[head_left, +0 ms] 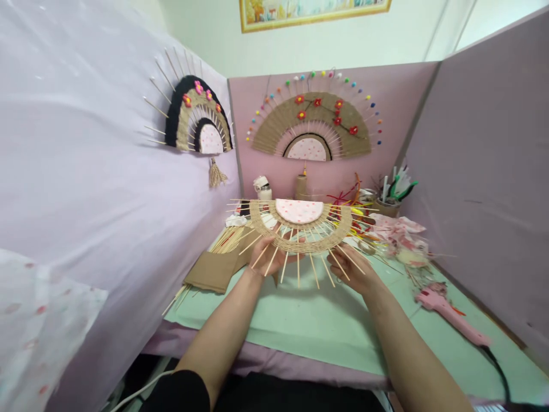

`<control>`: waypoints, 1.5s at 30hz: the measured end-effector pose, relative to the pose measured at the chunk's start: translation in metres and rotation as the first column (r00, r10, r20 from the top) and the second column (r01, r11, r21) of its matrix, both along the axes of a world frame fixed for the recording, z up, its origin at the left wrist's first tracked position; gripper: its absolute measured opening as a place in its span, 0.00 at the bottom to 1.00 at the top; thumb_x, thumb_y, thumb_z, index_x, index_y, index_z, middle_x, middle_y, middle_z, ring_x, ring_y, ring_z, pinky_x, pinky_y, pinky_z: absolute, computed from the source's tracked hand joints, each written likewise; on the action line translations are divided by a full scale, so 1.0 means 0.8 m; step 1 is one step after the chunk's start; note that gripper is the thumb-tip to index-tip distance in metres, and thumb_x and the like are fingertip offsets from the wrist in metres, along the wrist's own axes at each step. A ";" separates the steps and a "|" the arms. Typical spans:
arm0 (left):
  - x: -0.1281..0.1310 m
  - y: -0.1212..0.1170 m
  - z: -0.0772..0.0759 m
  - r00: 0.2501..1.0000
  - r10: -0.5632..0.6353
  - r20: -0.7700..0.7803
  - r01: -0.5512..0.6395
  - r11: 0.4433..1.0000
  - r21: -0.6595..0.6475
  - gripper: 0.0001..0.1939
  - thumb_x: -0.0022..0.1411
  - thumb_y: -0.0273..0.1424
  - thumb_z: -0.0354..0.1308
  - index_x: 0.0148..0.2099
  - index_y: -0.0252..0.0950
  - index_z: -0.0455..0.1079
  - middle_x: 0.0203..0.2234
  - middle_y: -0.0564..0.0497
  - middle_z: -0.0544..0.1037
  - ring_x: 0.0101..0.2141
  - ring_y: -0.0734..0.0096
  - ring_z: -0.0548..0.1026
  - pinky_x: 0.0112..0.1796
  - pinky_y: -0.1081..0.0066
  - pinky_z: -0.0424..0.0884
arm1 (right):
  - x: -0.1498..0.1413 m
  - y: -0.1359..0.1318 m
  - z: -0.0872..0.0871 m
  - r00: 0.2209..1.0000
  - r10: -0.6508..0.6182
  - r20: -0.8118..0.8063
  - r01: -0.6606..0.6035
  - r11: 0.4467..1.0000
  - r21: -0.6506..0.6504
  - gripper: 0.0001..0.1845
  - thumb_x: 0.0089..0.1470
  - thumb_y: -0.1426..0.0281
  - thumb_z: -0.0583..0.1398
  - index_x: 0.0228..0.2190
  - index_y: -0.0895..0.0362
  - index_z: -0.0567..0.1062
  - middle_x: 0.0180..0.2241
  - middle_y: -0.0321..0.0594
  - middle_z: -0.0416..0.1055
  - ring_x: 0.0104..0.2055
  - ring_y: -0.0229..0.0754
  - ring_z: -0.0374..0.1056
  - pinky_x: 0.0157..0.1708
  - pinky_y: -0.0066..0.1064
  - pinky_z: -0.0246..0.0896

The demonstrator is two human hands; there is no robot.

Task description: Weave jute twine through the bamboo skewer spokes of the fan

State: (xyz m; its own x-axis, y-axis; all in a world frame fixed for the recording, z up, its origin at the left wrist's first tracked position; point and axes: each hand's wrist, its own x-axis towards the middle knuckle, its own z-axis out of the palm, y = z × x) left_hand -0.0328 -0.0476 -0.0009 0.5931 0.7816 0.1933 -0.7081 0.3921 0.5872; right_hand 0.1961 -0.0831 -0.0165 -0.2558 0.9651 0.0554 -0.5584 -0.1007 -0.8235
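Observation:
I hold a half-round craft fan (300, 232) above the green mat (309, 320), its curved side toward me. It has a pink dotted centre, a band of woven jute twine and wooden skewers sticking out like rays. My left hand (268, 257) grips its lower left part from beneath, fingers curled among the skewers. My right hand (355, 269) is closed on the lower right edge of the jute band.
Two finished fans hang on the partitions, one black-rimmed (197, 117) at left, one with coloured pins (313, 126) at the back. A pink glue gun (450, 315) lies at right. Loose skewers and brown card (217, 266) lie at left. Cups of tools (388, 197) stand behind.

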 end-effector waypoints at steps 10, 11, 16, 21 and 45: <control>0.008 -0.004 -0.002 0.997 -0.068 -0.042 0.071 0.994 0.082 0.31 0.57 0.26 0.49 0.62 0.47 0.52 0.56 0.46 0.65 0.50 0.53 0.68 0.49 0.52 0.62 | 0.015 -0.005 0.005 0.991 0.028 -0.132 -0.030 1.000 -0.008 0.12 0.44 0.61 0.57 0.33 0.49 0.73 0.26 0.38 0.69 0.27 0.40 0.63 0.23 0.30 0.59; 0.009 -0.005 -0.002 0.996 -0.064 -0.063 0.069 0.994 0.089 0.30 0.57 0.26 0.49 0.62 0.48 0.52 0.56 0.46 0.64 0.50 0.54 0.68 0.50 0.53 0.61 | 0.016 -0.006 0.005 0.990 0.024 -0.137 -0.026 1.000 -0.007 0.15 0.45 0.59 0.56 0.35 0.49 0.73 0.27 0.38 0.70 0.28 0.40 0.64 0.24 0.31 0.60; 0.015 -0.010 0.001 0.982 -0.064 -0.179 0.096 0.979 0.180 0.34 0.56 0.25 0.53 0.63 0.51 0.50 0.58 0.46 0.62 0.52 0.55 0.67 0.51 0.56 0.61 | 0.015 -0.002 -0.001 0.999 -0.020 -0.029 0.020 1.000 0.024 0.22 0.47 0.52 0.55 0.41 0.49 0.72 0.29 0.38 0.72 0.28 0.41 0.67 0.26 0.33 0.63; 0.006 -0.012 -0.004 0.963 -0.177 -0.201 0.228 0.936 0.270 0.44 0.44 0.26 0.63 0.62 0.53 0.51 0.59 0.44 0.59 0.53 0.48 0.65 0.49 0.55 0.62 | 0.022 0.004 -0.005 0.998 -0.039 -0.050 0.038 0.999 -0.032 0.16 0.46 0.63 0.59 0.39 0.51 0.73 0.26 0.35 0.73 0.23 0.38 0.67 0.24 0.30 0.64; -0.041 0.024 -0.001 0.918 -0.191 -0.346 0.245 0.962 0.119 0.33 0.46 0.24 0.50 0.58 0.34 0.61 0.41 0.40 0.76 0.42 0.48 0.74 0.31 0.61 0.72 | 0.066 0.006 0.000 0.981 -0.193 0.015 0.194 0.973 -0.124 0.16 0.48 0.58 0.57 0.34 0.56 0.73 0.21 0.38 0.72 0.21 0.41 0.68 0.20 0.31 0.64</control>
State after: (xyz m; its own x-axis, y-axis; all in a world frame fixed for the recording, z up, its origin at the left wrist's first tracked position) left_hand -0.0653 -0.0284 -0.0021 0.7965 0.6008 0.0675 -0.3719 0.3988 0.8383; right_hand 0.2493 -0.0780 -0.0165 -0.0634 0.9956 -0.0686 -0.5748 -0.0926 -0.8131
